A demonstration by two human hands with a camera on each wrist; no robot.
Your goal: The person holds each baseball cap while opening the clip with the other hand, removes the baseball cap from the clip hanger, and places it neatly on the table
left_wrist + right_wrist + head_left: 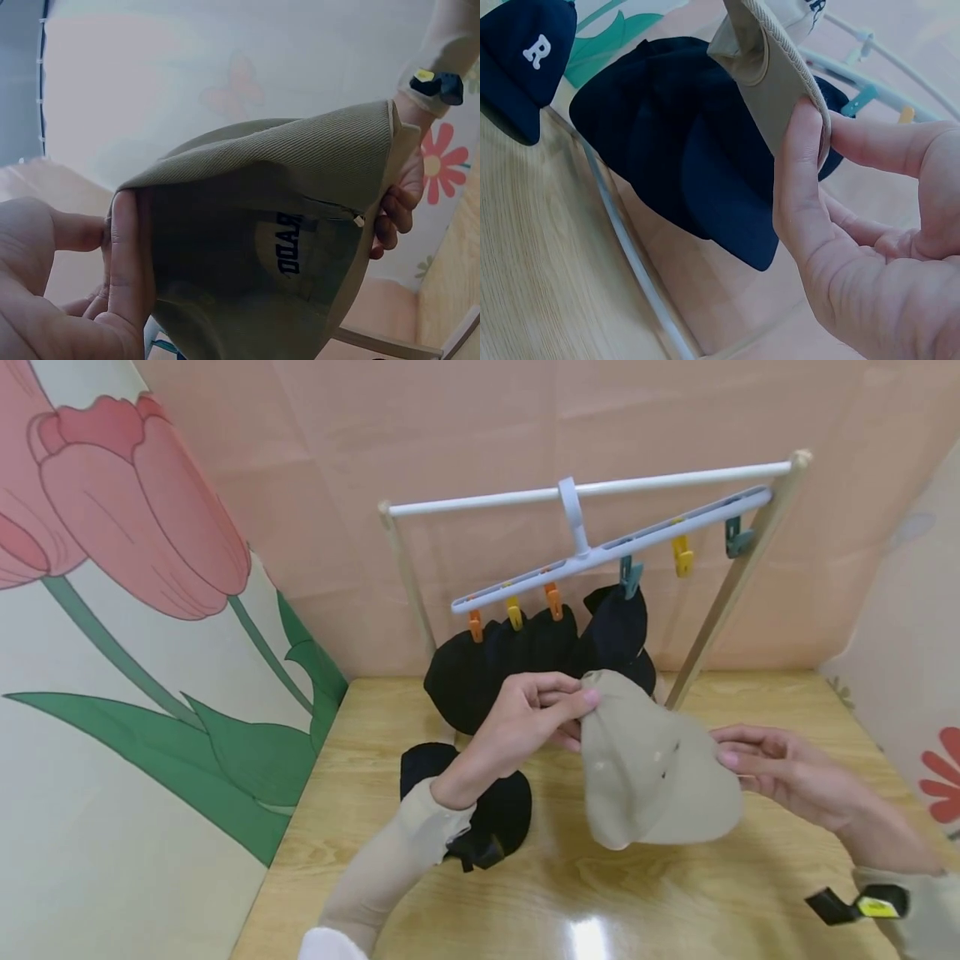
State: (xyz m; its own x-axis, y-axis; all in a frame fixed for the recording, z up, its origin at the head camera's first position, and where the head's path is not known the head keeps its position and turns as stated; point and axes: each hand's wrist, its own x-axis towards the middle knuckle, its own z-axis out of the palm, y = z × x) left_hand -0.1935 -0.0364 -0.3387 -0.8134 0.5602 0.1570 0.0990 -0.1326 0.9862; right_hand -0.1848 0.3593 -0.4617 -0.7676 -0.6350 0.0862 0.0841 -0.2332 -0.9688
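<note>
A beige baseball cap (652, 768) is held in the air between both hands. My left hand (525, 714) pinches its edge on the left; in the left wrist view the fingers (126, 262) reach inside that edge. My right hand (795, 777) pinches the brim (780, 112) between thumb and fingers. Dark lettering (287, 244) shows on the cap in the left wrist view. Behind it, several dark caps (468, 681) hang in a row from a pale clip hanger (525, 585).
A dark cap (506, 814) lies on the wooden table (360, 877), partly behind my left forearm; a white R (537, 52) marks it. The hanger hooks over a white rail (480, 502) on wooden posts. To the right, a yellow clip (682, 558) and a teal clip (737, 537) hold nothing.
</note>
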